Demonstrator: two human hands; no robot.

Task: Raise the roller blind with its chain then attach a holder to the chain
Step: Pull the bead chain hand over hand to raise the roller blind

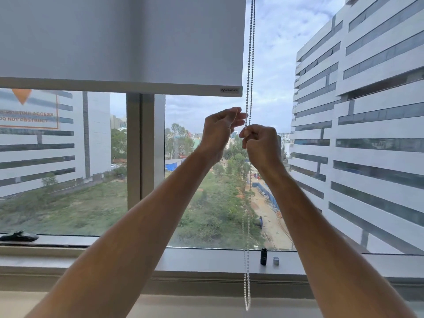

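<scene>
Straight ahead of me a grey window mullion (145, 145) splits the glass, and I place everything else by it. Left of it, high on the pane, a sticker with an orange triangle and lettering (28, 110) clings to the glass. Far left and low, a dark handle (18, 236) lies on the frame. Right of the mullion and below it, on the window sill (206, 260), a small black bottle (263, 256) stands upright, with a little grey cap-like piece (276, 261) just beside it. Farther right, outside, a white office building (367, 134) fills the view.
</scene>
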